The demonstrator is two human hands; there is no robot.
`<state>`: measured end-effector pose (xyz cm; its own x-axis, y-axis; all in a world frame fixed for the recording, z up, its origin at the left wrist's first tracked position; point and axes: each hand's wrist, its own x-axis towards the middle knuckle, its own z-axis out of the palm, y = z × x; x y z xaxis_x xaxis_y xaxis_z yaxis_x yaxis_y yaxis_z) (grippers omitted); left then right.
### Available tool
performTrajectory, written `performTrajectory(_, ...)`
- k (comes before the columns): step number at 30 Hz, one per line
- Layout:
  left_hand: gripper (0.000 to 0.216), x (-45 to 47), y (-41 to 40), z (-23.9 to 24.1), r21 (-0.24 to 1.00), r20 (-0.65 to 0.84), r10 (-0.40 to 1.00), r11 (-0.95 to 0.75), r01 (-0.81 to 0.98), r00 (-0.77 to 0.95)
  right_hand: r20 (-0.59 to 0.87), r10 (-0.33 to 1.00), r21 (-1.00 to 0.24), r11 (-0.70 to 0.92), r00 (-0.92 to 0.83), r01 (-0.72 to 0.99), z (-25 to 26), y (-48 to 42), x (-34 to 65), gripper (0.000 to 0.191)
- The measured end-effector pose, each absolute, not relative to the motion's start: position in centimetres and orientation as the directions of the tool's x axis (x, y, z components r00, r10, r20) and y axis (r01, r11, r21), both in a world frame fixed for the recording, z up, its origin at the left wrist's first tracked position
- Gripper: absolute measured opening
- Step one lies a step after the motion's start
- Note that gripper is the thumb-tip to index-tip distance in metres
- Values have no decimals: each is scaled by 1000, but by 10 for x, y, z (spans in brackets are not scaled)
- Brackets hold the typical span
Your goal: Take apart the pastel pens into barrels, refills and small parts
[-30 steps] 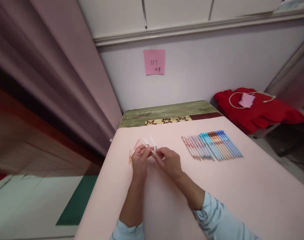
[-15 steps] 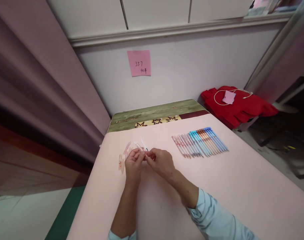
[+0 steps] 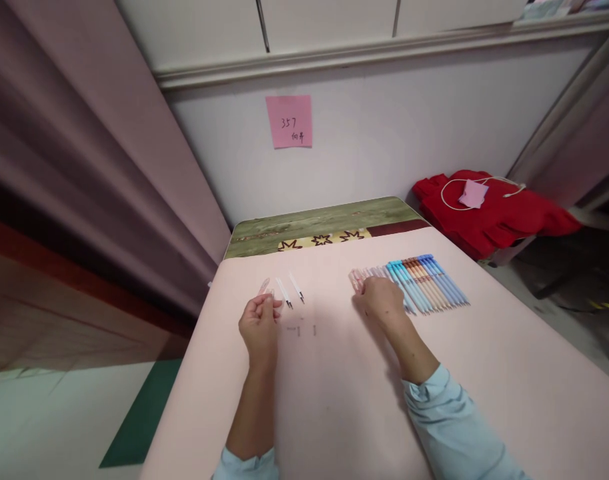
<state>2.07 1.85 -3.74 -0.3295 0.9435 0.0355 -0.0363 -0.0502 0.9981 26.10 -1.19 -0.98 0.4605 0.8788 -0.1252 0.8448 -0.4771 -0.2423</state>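
My left hand [image 3: 260, 323] is closed in a pinch at the left of the table, beside a clear pinkish pen barrel [image 3: 263, 286]. Something see-through shows at its fingertips, too small to make out. Two white pen refills [image 3: 297, 287] with dark tips lie just to the right of it. Small springs [image 3: 298, 331] are scattered on the table nearer to me. My right hand [image 3: 383, 300] is curled over the left end of a row of pens [image 3: 424, 283], its fingers closed on a pink pen [image 3: 355, 280]. The hand covers the lower parts of several pale pens.
The pen row runs from pink through turquoise and brown to blue. A pink table cover [image 3: 334, 413] ends before the green table edge [image 3: 314, 220] at the back. Beyond the right side lies a red cloth [image 3: 504, 223] with a white cable. A pink note [image 3: 289, 123] is on the wall.
My hands have parted. The right hand has moved right to the pens, and the left has shifted slightly left. Refills and springs now lie uncovered on the table.
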Motion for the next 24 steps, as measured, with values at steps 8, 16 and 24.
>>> performTrajectory(8, 27, -25, 27, -34, 990, 143, 827, -128, 67, -544, -186, 867, -200, -494, 462, 846, -15, -13, 270, 30)
performTrajectory(16, 18, -71, 29, -53, 961, 214, 716, -31, 276, -665, -153, 909, -248, -415, 388, 875, -14, -16, 263, 36)
performTrajectory(24, 17, -71, 32, -62, 973, 119, 732, 50, 226, -671, -132, 967, -449, -252, 216, 857, -22, -19, 216, 24)
